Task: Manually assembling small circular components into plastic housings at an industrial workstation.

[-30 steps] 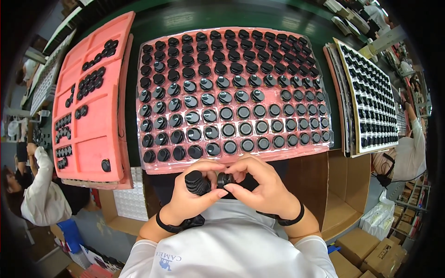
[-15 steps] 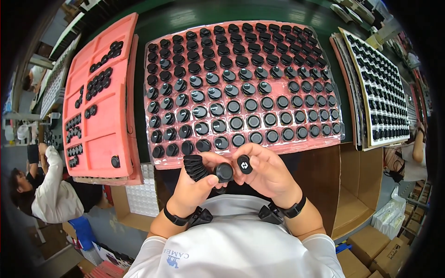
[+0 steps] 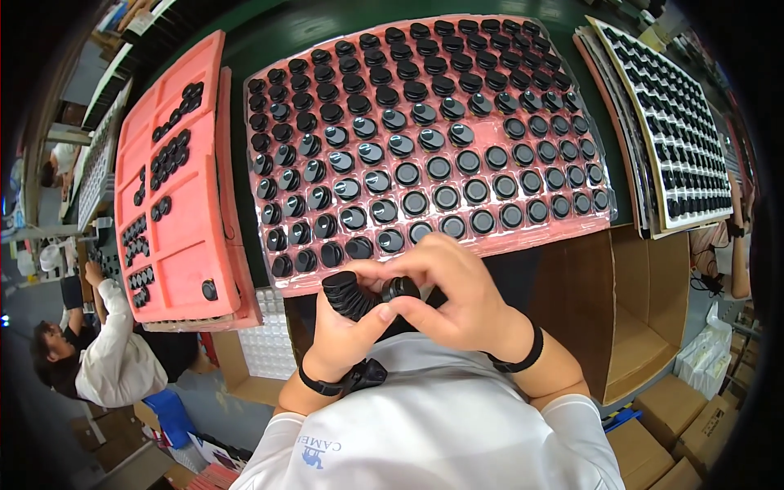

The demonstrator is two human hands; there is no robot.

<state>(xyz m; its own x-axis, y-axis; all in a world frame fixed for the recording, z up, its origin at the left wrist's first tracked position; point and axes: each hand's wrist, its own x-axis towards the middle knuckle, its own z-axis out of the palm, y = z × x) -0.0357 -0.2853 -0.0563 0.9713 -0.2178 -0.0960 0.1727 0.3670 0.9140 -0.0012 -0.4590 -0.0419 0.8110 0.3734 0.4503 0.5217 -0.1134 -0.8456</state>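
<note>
My left hand (image 3: 339,339) is closed around a stack of thin black oval caps (image 3: 349,296). Its thumb and fingertips also steady a round black knob-like part (image 3: 399,288) beside the stack. Pinching that same part from the other side, my right hand (image 3: 461,302) has its thumb and fingers closed over it. The oval cap with a white mark is now out of sight, perhaps behind the right fingers. Just beyond both hands lies a clear plastic tray on a pink base (image 3: 490,131), filled with rows of black parts, some with glossy oval tops and some round, with one bare slot.
A pink compartment tray (image 3: 184,282) with scattered black parts leans at the left. To the right stands a white tray (image 3: 679,220) of black pieces. Cardboard boxes (image 3: 645,343) sit below right. Another person in a white top (image 3: 118,359) works at the far left.
My right hand has turned and moved in over the round part, and the oval cap with the white mark has gone from view. The view has tilted slightly.
</note>
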